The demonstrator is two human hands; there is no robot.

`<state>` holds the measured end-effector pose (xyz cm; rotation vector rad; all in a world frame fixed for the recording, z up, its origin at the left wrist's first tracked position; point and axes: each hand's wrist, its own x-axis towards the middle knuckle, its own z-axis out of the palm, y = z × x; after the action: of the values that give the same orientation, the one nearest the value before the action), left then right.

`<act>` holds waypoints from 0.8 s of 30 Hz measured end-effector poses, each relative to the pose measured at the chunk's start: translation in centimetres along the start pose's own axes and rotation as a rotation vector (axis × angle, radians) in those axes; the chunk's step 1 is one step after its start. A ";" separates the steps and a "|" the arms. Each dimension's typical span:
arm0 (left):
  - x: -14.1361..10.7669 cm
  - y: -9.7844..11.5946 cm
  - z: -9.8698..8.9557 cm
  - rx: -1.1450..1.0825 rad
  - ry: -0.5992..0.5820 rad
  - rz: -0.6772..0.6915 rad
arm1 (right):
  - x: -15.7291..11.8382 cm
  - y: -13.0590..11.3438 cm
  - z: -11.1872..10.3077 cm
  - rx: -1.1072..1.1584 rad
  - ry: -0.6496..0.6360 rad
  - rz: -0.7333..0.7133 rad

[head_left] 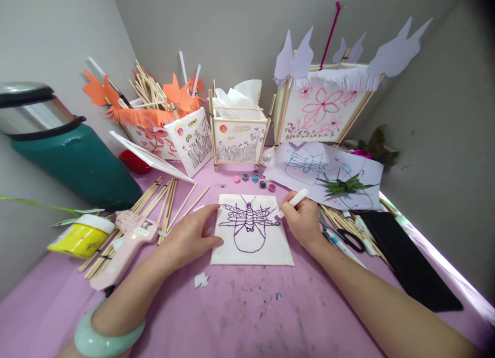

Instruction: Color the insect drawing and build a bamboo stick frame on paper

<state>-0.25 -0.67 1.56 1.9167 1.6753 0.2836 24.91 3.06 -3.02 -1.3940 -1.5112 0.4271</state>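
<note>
White-barrelled marker (294, 202) in its curled fingers, the right hand (303, 219) meets the right edge of the square white panel with a purple insect drawing (249, 257), flat on the pink counter (240, 317); the left hand (191, 234), thumb and fingers apart, touches the opposite edge, probably to steady it.

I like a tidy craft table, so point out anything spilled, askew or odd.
Small white scraps and blue and red flecks litter the pink-purple tabletop in front of the square white panel with its purple insect drawing, looking like stray debris. Nothing looks clearly broken.
</note>
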 end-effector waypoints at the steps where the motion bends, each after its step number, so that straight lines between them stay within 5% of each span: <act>1: 0.0 0.0 0.0 0.000 0.001 0.001 | 0.0 0.0 0.0 0.000 0.009 0.000; 18: 0.0 -0.6 0.4 0.009 0.032 0.054 | 0.0 -0.4 -0.5 0.133 0.033 0.037; 24: 0.1 -1.3 0.8 0.004 0.070 0.110 | -0.7 -2.5 0.9 0.427 -0.196 0.167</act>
<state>-0.89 -0.76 0.17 2.0271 1.6182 0.3950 22.70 2.04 -1.69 -1.1637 -1.3573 0.9554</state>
